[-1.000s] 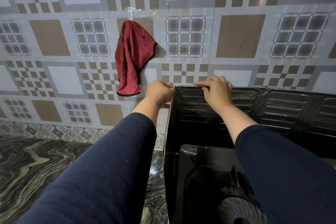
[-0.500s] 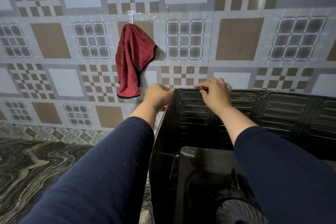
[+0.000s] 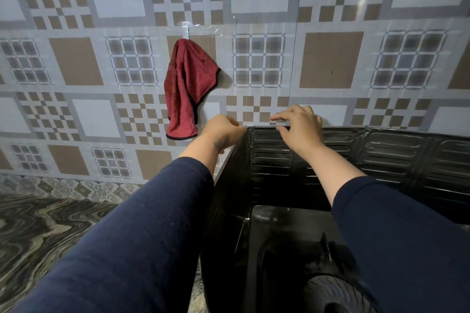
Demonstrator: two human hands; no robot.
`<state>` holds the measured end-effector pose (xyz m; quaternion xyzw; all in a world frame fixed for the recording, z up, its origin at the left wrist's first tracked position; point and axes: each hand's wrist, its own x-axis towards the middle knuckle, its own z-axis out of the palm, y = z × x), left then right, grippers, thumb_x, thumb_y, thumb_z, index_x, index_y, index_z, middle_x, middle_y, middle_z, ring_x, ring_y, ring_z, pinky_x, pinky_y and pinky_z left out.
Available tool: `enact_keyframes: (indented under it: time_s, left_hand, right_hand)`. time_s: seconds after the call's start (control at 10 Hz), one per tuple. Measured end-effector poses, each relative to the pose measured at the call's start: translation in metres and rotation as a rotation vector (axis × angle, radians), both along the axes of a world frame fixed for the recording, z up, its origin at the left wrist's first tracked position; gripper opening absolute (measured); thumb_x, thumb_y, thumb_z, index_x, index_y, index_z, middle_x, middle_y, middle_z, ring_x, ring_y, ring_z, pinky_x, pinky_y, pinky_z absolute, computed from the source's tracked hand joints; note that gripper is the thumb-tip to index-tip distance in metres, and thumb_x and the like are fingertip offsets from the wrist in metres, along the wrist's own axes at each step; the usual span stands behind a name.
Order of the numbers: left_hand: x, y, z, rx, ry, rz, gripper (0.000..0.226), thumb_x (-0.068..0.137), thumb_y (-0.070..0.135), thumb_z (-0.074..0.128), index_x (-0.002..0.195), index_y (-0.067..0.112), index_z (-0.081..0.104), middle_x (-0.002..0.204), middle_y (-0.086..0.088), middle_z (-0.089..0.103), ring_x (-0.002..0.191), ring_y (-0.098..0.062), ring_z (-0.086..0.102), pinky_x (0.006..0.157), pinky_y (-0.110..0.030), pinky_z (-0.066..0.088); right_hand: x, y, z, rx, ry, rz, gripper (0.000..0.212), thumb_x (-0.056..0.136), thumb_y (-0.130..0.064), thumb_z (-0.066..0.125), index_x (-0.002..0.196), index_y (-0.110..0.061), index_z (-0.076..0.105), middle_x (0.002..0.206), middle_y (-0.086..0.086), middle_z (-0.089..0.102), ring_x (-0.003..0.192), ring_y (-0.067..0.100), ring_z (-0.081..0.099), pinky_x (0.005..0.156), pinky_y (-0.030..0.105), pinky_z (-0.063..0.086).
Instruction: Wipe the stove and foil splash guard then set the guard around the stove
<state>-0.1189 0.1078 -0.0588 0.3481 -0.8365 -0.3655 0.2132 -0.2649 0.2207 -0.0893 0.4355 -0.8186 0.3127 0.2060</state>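
We see bare marbled grey countertop point(image 3: 45, 231) left of the upright black ribbed foil splash guard point(image 3: 396, 157). The guard walls the glossy black stove point(image 3: 274, 241) at back and left.

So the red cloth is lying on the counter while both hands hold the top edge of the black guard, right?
Not quite. In the head view the red cloth hangs from a hook on the tiled wall, not on the counter. The rest holds: the left hand and right hand are both at the top edge of the black guard.
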Motion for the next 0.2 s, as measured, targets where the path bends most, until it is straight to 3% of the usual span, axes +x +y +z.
enact_keyframes:
  time_s: [0.1, 0.2]
  left_hand:
    - [0.011, 0.014, 0.015, -0.063, -0.029, -0.057, 0.045, 0.086, 0.033, 0.061, 0.127, 0.014, 0.058, 0.129, -0.004, 0.060, 0.114, -0.022, 0.057, 0.086, -0.026, 0.043]
    - [0.034, 0.042, 0.024, -0.258, 0.053, -0.067, 0.038, 0.089, 0.031, 0.055, 0.125, 0.019, 0.059, 0.129, -0.004, 0.061, 0.113, -0.020, 0.058, 0.088, -0.022, 0.040]
  right_hand:
    - [0.025, 0.022, 0.012, 0.092, -0.023, 0.040, 0.029, 0.088, -0.023, 0.061, 0.113, -0.037, 0.064, 0.118, -0.003, 0.053, 0.117, 0.020, 0.039, 0.096, 0.038, 0.029]
    - [0.053, 0.063, 0.013, 0.227, -0.073, 0.119, 0.033, 0.085, -0.029, 0.064, 0.116, -0.040, 0.061, 0.120, -0.005, 0.050, 0.119, 0.018, 0.038, 0.102, 0.041, 0.030]
